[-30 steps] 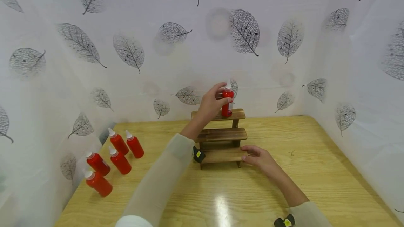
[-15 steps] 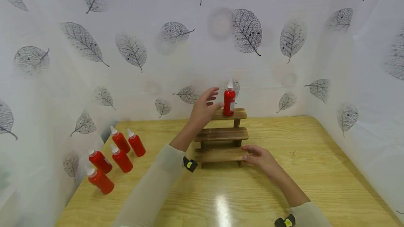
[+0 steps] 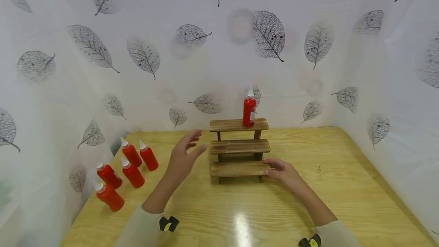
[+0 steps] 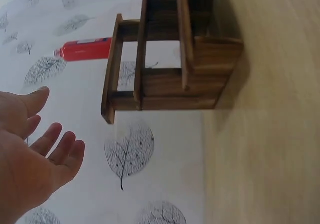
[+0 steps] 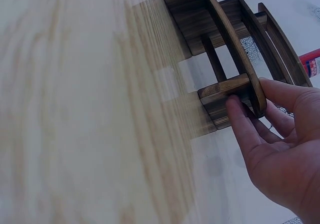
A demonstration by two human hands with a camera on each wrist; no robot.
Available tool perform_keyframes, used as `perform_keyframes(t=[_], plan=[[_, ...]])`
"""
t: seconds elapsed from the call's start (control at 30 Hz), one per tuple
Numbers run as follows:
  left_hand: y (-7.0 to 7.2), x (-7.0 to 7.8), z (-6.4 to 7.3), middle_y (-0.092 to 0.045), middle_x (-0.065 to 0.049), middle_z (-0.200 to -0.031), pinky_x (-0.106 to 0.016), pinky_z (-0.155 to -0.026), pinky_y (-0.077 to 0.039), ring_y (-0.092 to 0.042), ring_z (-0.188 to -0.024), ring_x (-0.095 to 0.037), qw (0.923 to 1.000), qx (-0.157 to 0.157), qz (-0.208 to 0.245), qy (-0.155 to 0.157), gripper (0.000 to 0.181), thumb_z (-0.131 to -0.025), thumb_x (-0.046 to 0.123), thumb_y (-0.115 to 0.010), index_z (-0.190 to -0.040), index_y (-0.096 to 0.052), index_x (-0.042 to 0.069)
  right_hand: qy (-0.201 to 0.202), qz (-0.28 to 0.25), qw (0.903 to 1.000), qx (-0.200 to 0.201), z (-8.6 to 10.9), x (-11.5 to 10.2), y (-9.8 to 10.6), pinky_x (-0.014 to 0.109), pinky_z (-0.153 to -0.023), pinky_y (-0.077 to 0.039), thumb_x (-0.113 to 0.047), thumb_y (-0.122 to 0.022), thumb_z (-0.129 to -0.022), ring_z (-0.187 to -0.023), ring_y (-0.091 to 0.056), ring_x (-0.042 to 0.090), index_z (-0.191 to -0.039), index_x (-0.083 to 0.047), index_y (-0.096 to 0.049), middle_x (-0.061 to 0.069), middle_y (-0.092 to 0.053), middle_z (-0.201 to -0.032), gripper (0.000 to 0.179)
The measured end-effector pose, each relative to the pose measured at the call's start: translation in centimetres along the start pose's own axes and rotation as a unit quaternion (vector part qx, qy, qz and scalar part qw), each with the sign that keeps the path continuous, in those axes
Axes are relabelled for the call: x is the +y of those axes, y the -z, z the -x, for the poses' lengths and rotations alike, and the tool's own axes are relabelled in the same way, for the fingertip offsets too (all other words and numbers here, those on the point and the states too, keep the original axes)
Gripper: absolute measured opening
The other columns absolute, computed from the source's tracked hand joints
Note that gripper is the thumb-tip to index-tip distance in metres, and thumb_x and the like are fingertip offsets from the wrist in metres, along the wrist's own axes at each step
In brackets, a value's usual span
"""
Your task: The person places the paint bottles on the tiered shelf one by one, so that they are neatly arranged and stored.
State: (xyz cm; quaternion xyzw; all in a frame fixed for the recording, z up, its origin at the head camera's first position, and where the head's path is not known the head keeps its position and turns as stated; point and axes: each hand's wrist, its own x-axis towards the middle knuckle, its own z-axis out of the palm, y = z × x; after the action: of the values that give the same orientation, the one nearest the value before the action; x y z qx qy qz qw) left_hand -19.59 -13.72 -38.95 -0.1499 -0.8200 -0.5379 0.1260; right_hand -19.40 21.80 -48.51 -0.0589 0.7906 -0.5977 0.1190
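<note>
A three-step wooden display stand [image 3: 240, 146] stands on the table. One red squeeze bottle [image 3: 249, 112] with a white pointed nozzle is upright at the right part of its top step, label facing right. My left hand [image 3: 183, 159] hovers left of the stand, holding nothing, fingers apart and loosely bent; the left wrist view shows its palm [image 4: 30, 154] below the bottle's nozzle end. My right hand [image 3: 282, 172] pinches the right end of the lowest step; in the right wrist view its thumb and fingers [image 5: 277, 92] lie on either side of the board's end.
Several more red bottles [image 3: 132, 174] with white caps stand grouped at the table's left side. The wooden table [image 3: 274, 216] meets a white leaf-print curtain [image 3: 219, 68] at the back and on both sides.
My left hand has let go of the red bottle on the top step and drawn back to the left and down. My right hand stays at the lowest step.
</note>
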Motion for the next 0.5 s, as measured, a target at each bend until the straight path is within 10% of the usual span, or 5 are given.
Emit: perform_keyframes(t=[0.3,0.5], plan=[[4.3,-2.2,6.0,-0.058,0.0,-0.142,-0.026,-0.105,-0.049,-0.055,-0.127,-0.02,0.9938,0.07,-0.058,0.064,0.051,-0.095,0.032,-0.071,-0.142,-0.055,0.02,-0.001,-0.011,0.9999,-0.009,0.0,-0.2,0.0,0.044,-0.101,-0.053,-0.031,-0.071,-0.095,-0.118,-0.063,0.029,-0.143,-0.005,-0.052,0.02,-0.053,-0.144,0.057],[6.9,-3.5,8.5,-0.058,0.003,-0.141,-0.01,-0.1,-0.042,-0.055,-0.127,-0.017,0.9747,0.137,-0.089,0.153,0.055,-0.096,0.042,-0.067,-0.146,-0.051,0.024,-0.006,-0.017,0.9998,-0.011,0.1,-0.1,-0.1,0.044,-0.102,-0.053,-0.031,-0.071,-0.095,-0.116,-0.065,0.029,-0.143,-0.006,-0.052,0.02,-0.053,-0.144,0.058]])
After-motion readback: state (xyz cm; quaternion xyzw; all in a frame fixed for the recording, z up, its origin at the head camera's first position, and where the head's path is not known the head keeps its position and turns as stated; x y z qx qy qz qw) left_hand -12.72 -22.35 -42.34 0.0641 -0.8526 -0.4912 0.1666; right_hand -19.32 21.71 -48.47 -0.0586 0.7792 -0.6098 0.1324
